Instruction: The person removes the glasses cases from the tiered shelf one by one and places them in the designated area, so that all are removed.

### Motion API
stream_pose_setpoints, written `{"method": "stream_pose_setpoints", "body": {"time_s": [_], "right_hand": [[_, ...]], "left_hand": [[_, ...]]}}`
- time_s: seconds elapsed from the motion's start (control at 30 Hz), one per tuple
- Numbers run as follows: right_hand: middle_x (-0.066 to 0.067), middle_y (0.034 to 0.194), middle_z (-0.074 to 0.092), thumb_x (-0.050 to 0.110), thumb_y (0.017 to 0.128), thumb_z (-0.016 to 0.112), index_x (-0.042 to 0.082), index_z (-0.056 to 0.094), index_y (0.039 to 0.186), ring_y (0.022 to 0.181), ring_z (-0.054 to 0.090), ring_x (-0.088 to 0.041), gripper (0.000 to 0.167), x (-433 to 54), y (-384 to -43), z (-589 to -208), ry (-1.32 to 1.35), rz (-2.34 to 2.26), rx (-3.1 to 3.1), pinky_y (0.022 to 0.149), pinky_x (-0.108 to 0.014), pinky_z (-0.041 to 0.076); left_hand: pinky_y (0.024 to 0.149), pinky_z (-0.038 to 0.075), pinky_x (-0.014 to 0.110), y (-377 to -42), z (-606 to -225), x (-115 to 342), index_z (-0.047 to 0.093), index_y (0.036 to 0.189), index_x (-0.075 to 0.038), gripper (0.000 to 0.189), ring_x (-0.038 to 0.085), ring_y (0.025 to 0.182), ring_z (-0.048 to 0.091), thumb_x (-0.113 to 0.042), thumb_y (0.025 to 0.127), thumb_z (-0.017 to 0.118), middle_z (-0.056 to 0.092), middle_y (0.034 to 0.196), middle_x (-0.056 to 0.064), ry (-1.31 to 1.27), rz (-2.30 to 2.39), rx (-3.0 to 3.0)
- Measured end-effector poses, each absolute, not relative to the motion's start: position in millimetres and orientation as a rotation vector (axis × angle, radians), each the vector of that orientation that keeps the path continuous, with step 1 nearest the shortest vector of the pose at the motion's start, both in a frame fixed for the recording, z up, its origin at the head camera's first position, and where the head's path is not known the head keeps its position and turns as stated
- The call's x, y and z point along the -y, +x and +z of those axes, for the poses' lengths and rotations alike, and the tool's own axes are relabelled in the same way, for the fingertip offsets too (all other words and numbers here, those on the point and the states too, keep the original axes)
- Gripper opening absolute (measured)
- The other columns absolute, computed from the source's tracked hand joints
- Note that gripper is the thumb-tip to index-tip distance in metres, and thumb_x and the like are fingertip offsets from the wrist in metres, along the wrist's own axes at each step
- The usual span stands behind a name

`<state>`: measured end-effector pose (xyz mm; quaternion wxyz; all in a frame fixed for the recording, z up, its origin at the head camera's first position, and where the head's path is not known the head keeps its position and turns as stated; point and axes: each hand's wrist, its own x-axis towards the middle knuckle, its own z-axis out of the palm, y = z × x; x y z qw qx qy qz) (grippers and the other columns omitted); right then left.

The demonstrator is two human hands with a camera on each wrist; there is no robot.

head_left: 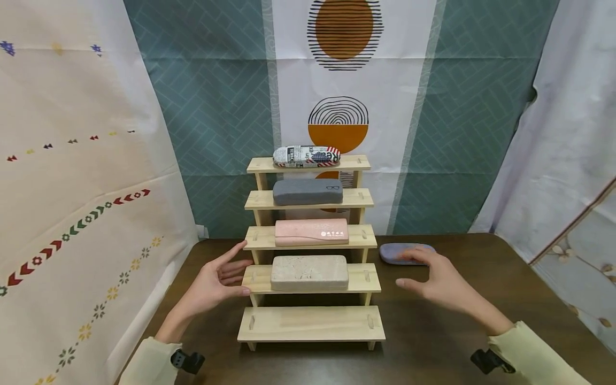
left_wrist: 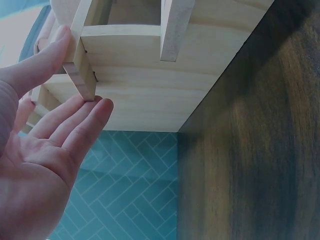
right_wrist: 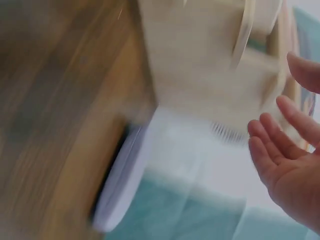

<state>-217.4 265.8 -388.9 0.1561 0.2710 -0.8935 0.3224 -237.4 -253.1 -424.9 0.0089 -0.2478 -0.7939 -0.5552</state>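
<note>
A stepped wooden rack (head_left: 312, 324) stands on the dark table. On its upper steps lie a newsprint-patterned glasses case (head_left: 306, 156), a grey-blue case (head_left: 308, 192), a pink case (head_left: 312, 232) and a beige case (head_left: 309, 273). My left hand (head_left: 218, 280) is at the rack's left side, fingers extended; in the left wrist view its thumb and fingertips touch a step's end. To the right of the rack, my right hand (head_left: 440, 282) hovers with fingers apart, holding nothing. A lavender case (head_left: 392, 253) lies on the table behind it, partly hidden by its fingers in the head view.
The lowest step of the rack is bare wood. A patterned teal and white curtain (head_left: 216, 107) hangs behind the table (head_left: 327, 369). Embroidered cloth (head_left: 91, 214) borders the left side, and pale cloth (head_left: 568, 187) the right.
</note>
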Motion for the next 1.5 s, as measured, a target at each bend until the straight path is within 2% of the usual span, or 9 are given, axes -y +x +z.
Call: {"method": "stream_pose_setpoints", "body": {"time_s": [0.2,0.47,0.73,0.93,1.1,1.2,1.5], "right_hand": [[0.001,0.125,0.070,0.024,0.086,0.091,0.010,0.072,0.128,0.116,0.066,-0.026,0.048,-219.9,-200.2,-384.3,0.809,0.950,2.611,0.095,-0.053,0.056],[-0.004,0.138,0.065,0.030,0.088,0.089,0.011,0.066,0.139,0.129,0.061,-0.029,0.059,-191.2,-207.6,-389.2,0.852,0.922,2.653,0.103,-0.055,0.053],[-0.012,0.143,0.062,0.030,0.088,0.089,0.004,0.060,0.145,0.134,0.057,-0.033,0.069,-172.4,-216.8,-389.0,0.892,0.889,2.653,0.108,-0.057,0.050],[-0.012,0.148,0.058,0.031,0.088,0.089,0.005,0.057,0.147,0.137,0.054,-0.033,0.073,-161.9,-221.9,-391.1,0.875,0.905,2.685,0.109,-0.056,0.049],[-0.014,0.153,0.054,0.031,0.087,0.089,0.005,0.053,0.152,0.141,0.050,-0.035,0.079,-155.9,-223.3,-395.3,0.870,0.944,2.684,0.111,-0.057,0.047],[-0.015,0.154,0.053,0.031,0.087,0.090,0.005,0.052,0.153,0.143,0.049,-0.035,0.080,-152.6,-224.0,-397.1,0.872,0.966,2.677,0.113,-0.055,0.046],[-0.016,0.152,0.054,0.026,0.088,0.090,0.001,0.052,0.152,0.140,0.052,-0.035,0.079,-143.6,-228.0,-403.3,0.876,1.003,2.644,0.112,-0.055,0.047]], "left_hand": [[0.101,0.054,0.052,-237.4,-424.9,253.1,0.035,0.167,-0.025,0.107,0.038,0.133,0.058,-0.004,0.079,0.093,0.055,0.148,0.029,-0.766,-1.759,2.479],[0.102,0.051,0.059,-238.2,-426.7,254.9,0.035,0.167,-0.023,0.108,0.042,0.133,0.058,-0.002,0.079,0.093,0.056,0.147,0.028,-0.767,-1.738,2.485],[0.101,0.056,0.044,-237.4,-424.4,253.4,0.035,0.167,-0.028,0.109,0.037,0.134,0.059,-0.003,0.078,0.093,0.057,0.147,0.026,-0.743,-1.766,2.495],[0.101,0.056,0.043,-237.0,-424.0,253.7,0.035,0.166,-0.030,0.108,0.037,0.134,0.058,-0.004,0.078,0.093,0.054,0.148,0.028,-0.739,-1.762,2.501],[0.102,0.053,0.052,-236.9,-423.3,253.4,0.036,0.166,-0.029,0.109,0.037,0.134,0.059,-0.004,0.078,0.094,0.057,0.148,0.024,-0.736,-1.760,2.494],[0.102,0.052,0.056,-236.8,-423.1,253.5,0.035,0.167,-0.028,0.109,0.038,0.134,0.059,-0.003,0.078,0.094,0.056,0.148,0.027,-0.737,-1.760,2.494],[0.102,0.051,0.060,-237.9,-425.6,254.0,0.034,0.167,-0.023,0.109,0.042,0.133,0.058,-0.001,0.078,0.093,0.055,0.147,0.031,-0.752,-1.754,2.488]]}}
